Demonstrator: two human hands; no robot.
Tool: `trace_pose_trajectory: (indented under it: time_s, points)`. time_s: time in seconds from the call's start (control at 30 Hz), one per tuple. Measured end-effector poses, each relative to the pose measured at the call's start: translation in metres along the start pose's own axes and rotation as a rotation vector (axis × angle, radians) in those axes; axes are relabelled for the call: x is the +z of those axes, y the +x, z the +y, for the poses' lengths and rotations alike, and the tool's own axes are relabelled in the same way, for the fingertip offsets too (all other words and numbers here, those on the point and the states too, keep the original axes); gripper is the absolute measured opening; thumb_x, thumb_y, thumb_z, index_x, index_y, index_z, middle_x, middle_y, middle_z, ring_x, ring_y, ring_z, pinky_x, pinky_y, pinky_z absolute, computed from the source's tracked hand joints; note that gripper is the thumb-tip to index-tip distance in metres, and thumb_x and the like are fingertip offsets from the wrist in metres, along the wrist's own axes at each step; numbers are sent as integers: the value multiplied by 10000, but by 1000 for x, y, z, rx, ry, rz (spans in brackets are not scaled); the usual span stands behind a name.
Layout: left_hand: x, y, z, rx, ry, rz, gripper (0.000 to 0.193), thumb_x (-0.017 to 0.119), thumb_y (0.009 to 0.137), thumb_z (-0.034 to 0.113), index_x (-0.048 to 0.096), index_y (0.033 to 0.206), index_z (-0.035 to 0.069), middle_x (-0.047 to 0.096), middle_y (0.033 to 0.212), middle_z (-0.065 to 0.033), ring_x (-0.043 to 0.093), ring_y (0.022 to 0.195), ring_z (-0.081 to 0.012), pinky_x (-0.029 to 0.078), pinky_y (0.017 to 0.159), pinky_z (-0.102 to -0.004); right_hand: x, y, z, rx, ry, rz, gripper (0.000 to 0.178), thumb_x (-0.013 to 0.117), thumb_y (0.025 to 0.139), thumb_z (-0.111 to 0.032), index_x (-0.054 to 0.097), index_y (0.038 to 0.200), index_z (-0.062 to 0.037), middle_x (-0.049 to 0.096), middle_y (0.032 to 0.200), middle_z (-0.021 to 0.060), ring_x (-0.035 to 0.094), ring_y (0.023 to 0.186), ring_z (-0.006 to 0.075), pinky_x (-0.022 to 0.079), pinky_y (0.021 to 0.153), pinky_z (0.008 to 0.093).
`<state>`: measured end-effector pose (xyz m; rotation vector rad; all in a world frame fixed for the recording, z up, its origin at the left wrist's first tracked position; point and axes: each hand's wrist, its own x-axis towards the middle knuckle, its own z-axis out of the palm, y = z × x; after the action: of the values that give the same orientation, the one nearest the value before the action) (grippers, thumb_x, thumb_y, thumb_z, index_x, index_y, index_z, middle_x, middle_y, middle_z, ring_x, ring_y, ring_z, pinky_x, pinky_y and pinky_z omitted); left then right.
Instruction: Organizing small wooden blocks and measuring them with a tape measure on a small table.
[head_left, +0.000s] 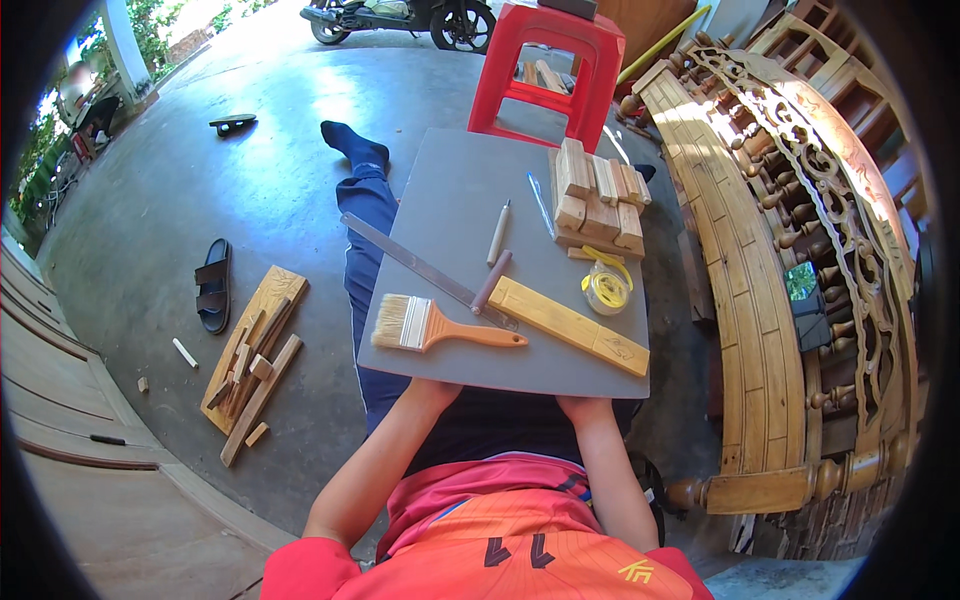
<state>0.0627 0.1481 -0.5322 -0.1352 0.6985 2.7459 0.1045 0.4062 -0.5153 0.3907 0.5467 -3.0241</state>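
We are seated on the floor with a grey board (455, 200) across our outstretched legs, serving as a worktop. Our left hand (432, 388) and right hand (583, 405) sit at its near edge, apparently gripping it; the fingers are hidden beneath, so we cannot tell how far they close. We judge the step to be steadying or shifting the board, and any next move calls for keeping it level, since loose things could slide off.

The board is flat, matte and rectangular. On it lie a paintbrush (432, 327) with an orange handle nearest our left hand, a long metal ruler (420, 268), a yellow wooden strip (567, 324), a tape roll (605, 289), a pencil (498, 233), and a stack of wooden blocks (597, 200) at the far right. A red plastic stool (548, 62) stands beyond.
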Motion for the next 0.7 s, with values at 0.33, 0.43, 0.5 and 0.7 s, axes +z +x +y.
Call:
trace_pose_trajectory:
  time_s: [0.33, 0.43, 0.5, 0.7]
  points:
    - [51, -46, 105, -19, -89, -1, 550, 371, 1068, 450, 522, 1415, 51, 607, 1372, -139, 566, 1284, -296, 415, 1123, -471, 0, -79, -73, 27, -36, 89, 527, 508, 987, -494, 589, 1355, -126, 601, 1376, 89, 531, 1283, 267, 379, 1115, 435]
    - [58, -63, 143, -19, 72, 63, 586, 350, 1071, 464, 498, 1428, 23, 570, 1412, -167, 561, 1296, -298, 436, 1102, -456, 5, -78, -83, -44, -237, 172, 486, 499, 1000, -481, 581, 1308, -113, 631, 1260, 80, 569, 1179, 250, 435, 1025, 447]
    - [63, -76, 162, -8, 329, 52, 641, 375, 1057, 506, 414, 1498, 42, 539, 1451, -152, 558, 1297, -274, 454, 1072, -410, 12, -76, -91, -58, -364, 145, 470, 476, 1014, -481, 566, 1306, -125, 628, 1256, 59, 575, 1163, 238, 444, 992, 433]
    - [109, -78, 123, 169, 827, 236, 635, 455, 1047, 476, 410, 1524, 58, 540, 1443, -73, 488, 1342, -172, 432, 1055, -346, 31, -84, -107, -104, -638, 90, 465, 417, 1047, -467, 524, 1352, -131, 610, 1270, 60, 594, 1123, 202, 501, 903, 371]
